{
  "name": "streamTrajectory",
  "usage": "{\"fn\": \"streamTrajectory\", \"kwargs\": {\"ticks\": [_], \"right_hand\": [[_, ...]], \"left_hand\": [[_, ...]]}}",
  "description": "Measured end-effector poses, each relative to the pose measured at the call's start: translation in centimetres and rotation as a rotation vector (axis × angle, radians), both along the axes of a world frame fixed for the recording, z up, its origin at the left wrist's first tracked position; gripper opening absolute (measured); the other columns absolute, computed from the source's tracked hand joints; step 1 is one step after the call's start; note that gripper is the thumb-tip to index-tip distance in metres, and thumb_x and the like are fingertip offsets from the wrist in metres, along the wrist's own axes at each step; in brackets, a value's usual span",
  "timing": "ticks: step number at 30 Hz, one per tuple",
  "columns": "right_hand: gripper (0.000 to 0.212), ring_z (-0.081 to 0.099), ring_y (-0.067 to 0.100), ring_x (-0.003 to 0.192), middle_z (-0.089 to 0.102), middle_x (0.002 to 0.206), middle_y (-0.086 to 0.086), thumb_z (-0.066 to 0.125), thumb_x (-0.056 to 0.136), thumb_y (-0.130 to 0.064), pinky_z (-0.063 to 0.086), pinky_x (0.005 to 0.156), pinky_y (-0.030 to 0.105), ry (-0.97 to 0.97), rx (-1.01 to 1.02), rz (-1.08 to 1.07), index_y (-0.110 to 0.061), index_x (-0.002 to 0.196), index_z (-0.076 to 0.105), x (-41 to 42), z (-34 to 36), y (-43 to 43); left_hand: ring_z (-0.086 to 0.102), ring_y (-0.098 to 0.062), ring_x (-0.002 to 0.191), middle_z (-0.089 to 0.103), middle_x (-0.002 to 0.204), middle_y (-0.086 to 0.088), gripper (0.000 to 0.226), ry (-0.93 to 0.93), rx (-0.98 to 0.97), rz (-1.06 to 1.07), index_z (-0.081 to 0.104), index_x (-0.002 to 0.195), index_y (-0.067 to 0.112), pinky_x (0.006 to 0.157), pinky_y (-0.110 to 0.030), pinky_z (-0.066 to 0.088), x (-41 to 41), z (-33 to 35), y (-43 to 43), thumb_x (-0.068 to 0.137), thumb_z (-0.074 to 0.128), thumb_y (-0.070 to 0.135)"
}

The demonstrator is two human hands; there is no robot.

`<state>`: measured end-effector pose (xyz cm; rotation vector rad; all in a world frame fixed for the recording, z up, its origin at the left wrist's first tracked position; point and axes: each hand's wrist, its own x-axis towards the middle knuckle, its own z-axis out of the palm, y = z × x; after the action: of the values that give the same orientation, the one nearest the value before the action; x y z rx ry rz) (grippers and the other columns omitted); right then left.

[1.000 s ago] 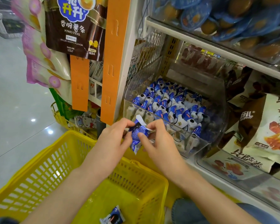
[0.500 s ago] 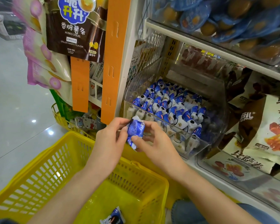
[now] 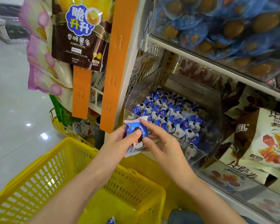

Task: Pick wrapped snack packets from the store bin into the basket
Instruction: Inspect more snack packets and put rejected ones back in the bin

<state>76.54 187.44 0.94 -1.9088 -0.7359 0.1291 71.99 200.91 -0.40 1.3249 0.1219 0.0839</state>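
A blue and white wrapped snack packet (image 3: 137, 135) is held upright in front of the clear store bin (image 3: 217, 126). My left hand (image 3: 120, 146) grips it from the left with the thumb across its face. My right hand (image 3: 162, 143) pinches its right edge with fingertips at top and bottom. Many packets of the same kind (image 3: 170, 113) lie packed in the bin. Below my arms stands the yellow basket (image 3: 39, 178), with one packet (image 3: 111, 221) on its bottom at the frame's lower edge.
Hanging snack bags (image 3: 81, 33) and orange strips (image 3: 118, 62) crowd the shelf post on the left. A shelf with blue packs (image 3: 225, 29) overhangs the bin. Large brown and white bags (image 3: 265, 139) fill the shelf to the right. Another yellow basket (image 3: 58, 125) sits on the floor behind.
Both hands have turned the packet over: its printed face with the dark biscuit picture is now towards me, and it sits upright. The hands stayed in front of the bin.
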Motion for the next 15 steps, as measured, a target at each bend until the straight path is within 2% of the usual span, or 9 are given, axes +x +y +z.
{"fn": "streamTrajectory", "kwargs": {"ticks": [2,5,7,9,10,13,15], "right_hand": [[0.043,0.061,0.0,0.086,0.063,0.106,-0.008,0.057,0.089,-0.007,0.053,0.07,0.016,0.091,0.076,-0.033,-0.034,0.121,0.05,0.2,0.4,-0.2],[0.034,0.059,-0.004,0.074,0.063,0.095,-0.006,0.064,0.084,-0.013,0.051,0.065,0.014,0.139,0.103,-0.145,-0.028,0.112,0.051,0.8,1.0,-0.3],[0.03,0.059,-0.003,0.074,0.061,0.093,-0.004,0.066,0.082,-0.016,0.052,0.069,0.016,0.128,0.083,-0.188,-0.03,0.104,0.052,1.3,1.4,-0.4],[0.025,0.063,0.007,0.084,0.065,0.096,0.001,0.066,0.082,-0.016,0.055,0.077,0.027,0.126,0.082,-0.193,-0.028,0.102,0.055,1.9,1.9,-0.4],[0.021,0.065,0.011,0.087,0.067,0.097,0.002,0.064,0.084,-0.017,0.055,0.077,0.031,0.117,0.081,-0.193,-0.027,0.102,0.057,2.2,2.2,-0.4],[0.012,0.065,0.003,0.078,0.071,0.091,-0.008,0.053,0.092,-0.024,0.051,0.065,0.016,0.02,0.049,-0.218,-0.027,0.1,0.061,4.5,3.5,-0.8],[0.013,0.064,0.006,0.081,0.069,0.09,-0.008,0.05,0.094,-0.023,0.051,0.069,0.018,-0.077,-0.041,-0.353,-0.027,0.096,0.061,7.2,4.2,-1.5]], "left_hand": [[0.065,-0.003,0.098,0.071,0.105,0.008,0.023,0.0,0.036,0.006,0.06,0.113,0.031,0.084,-0.022,0.049,0.2,0.0,-0.2,0.092,0.052,0.029],[0.06,0.011,0.081,0.067,0.097,0.011,0.012,-0.029,0.181,0.05,0.059,0.1,0.034,0.069,-0.006,0.044,0.6,0.4,-0.4,0.091,0.053,0.029],[0.06,0.009,0.083,0.066,0.101,0.01,0.014,-0.027,0.203,0.033,0.059,0.101,0.032,0.076,-0.01,0.046,1.1,0.6,-0.3,0.089,0.058,0.027],[0.064,0.001,0.094,0.068,0.106,0.008,0.029,-0.019,0.16,-0.025,0.058,0.111,0.027,0.087,-0.022,0.05,1.5,1.0,-0.3,0.083,0.066,0.022],[0.064,-0.001,0.096,0.069,0.108,0.008,0.035,-0.031,0.138,-0.033,0.058,0.114,0.025,0.088,-0.024,0.051,1.7,1.2,-0.3,0.082,0.068,0.018],[0.065,0.0,0.094,0.069,0.107,0.008,0.038,-0.067,0.108,0.021,0.057,0.116,0.021,0.081,-0.015,0.051,2.7,1.7,-0.1,0.082,0.068,0.01],[0.065,0.001,0.092,0.068,0.106,0.008,0.035,-0.071,0.062,0.043,0.056,0.114,0.021,0.075,-0.011,0.05,3.3,1.7,0.1,0.083,0.066,0.009]]}}
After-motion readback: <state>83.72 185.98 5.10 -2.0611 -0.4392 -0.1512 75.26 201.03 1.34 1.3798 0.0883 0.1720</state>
